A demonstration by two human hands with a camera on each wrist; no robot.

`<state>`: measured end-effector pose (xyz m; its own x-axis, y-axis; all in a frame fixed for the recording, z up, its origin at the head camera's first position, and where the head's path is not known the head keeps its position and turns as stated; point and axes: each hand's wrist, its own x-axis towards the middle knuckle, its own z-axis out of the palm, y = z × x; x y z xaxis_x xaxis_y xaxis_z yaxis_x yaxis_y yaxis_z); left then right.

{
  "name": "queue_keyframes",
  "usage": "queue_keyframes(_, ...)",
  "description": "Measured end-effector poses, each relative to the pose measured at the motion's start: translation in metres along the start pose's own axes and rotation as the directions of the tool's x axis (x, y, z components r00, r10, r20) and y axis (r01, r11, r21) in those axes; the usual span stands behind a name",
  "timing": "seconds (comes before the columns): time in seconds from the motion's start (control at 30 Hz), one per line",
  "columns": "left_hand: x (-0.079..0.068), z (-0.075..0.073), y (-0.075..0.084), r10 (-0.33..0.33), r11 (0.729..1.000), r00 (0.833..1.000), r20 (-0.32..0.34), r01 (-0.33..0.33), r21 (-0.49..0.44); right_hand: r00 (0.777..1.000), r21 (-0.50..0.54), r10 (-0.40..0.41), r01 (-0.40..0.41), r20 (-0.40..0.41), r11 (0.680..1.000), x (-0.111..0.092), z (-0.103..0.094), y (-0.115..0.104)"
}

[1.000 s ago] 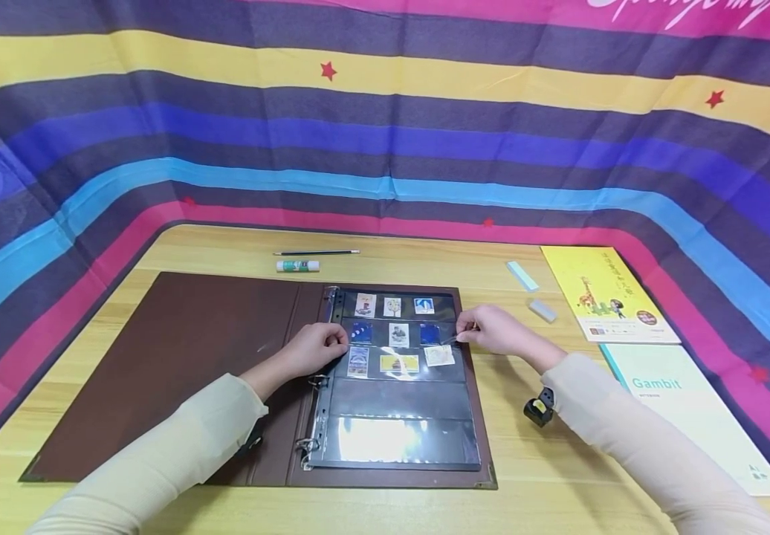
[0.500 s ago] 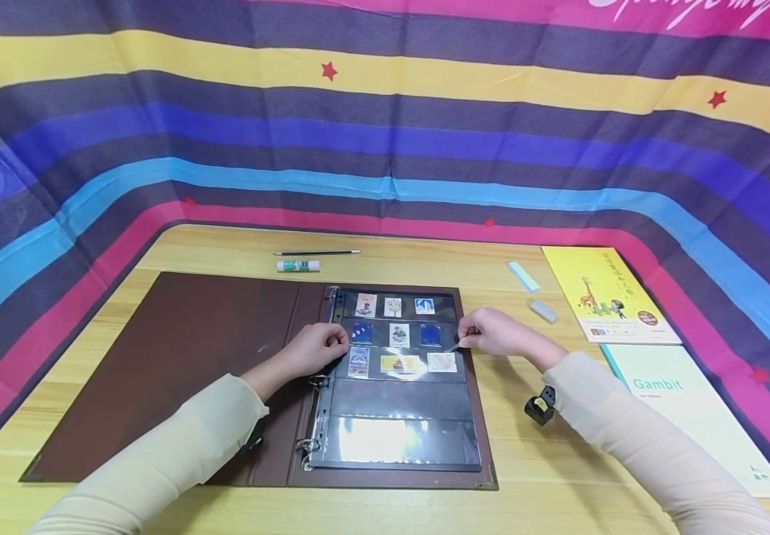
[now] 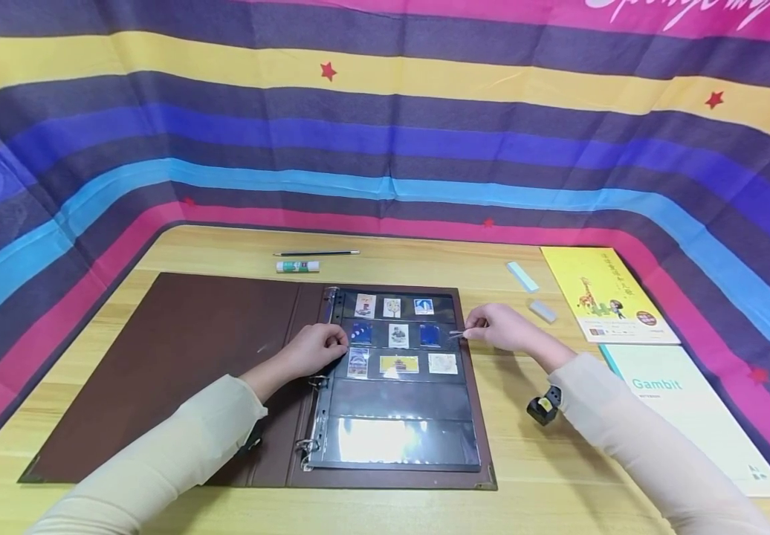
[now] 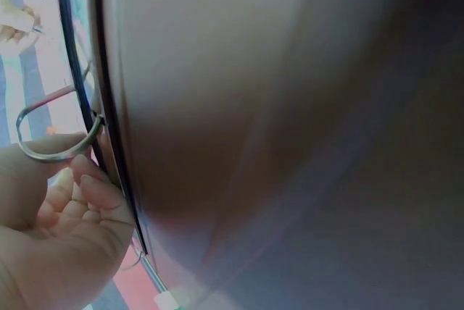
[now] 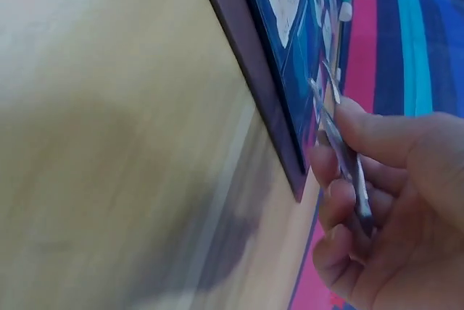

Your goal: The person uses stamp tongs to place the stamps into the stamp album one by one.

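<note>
My right hand (image 3: 497, 327) pinches metal tweezers (image 5: 341, 143) between thumb and fingers. Their tips are apart, with nothing between them, over the right edge of the stamp album page (image 3: 398, 400). Just below the tips, a pale stamp (image 3: 443, 363) lies flat at the right end of the third row. Beside it are a yellow stamp (image 3: 399, 364) and a blue-grey stamp (image 3: 358, 362). My left hand (image 3: 314, 349), fingers loosely bent, rests at the page's left edge near a binder ring (image 4: 58, 154). Two upper rows also bear stamps.
The album's brown cover (image 3: 178, 371) lies spread to the left. Behind it are a glue stick (image 3: 298, 267) and a pencil (image 3: 316, 253). An eraser (image 3: 542, 310), a pale blue-and-white strip (image 3: 522, 276), a yellow book (image 3: 606, 297) and a Gambit notebook (image 3: 686, 416) lie to the right.
The pale stamp went from tilted to straight in line with its row. My right hand has drawn the tweezers off it, up and to the right. My left hand stays put.
</note>
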<state>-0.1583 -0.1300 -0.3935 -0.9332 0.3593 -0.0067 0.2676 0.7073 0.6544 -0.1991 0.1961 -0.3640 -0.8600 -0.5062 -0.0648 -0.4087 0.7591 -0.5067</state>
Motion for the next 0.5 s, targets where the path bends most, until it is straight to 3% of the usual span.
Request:
queue_keyframes(0.2,-0.004,-0.007,-0.002,0.014,0.999,0.999,0.034,-0.013,-0.033,0.979,0.042,0.136,-0.131,-0.151,0.99,-0.006,-0.005,0.017)
queue_keyframes(0.4,-0.015,-0.025,-0.005,0.028,0.997,1.0,-0.003,-0.028,-0.077,0.952,-0.103,0.18,-0.21,-0.246,0.972,-0.013,-0.004,0.031)
queue_keyframes(0.5,-0.019,-0.034,-0.01,0.026,0.996,0.999,-0.042,-0.03,-0.082,0.951,-0.145,0.216,-0.251,-0.223,0.957,-0.016,-0.001,0.036)
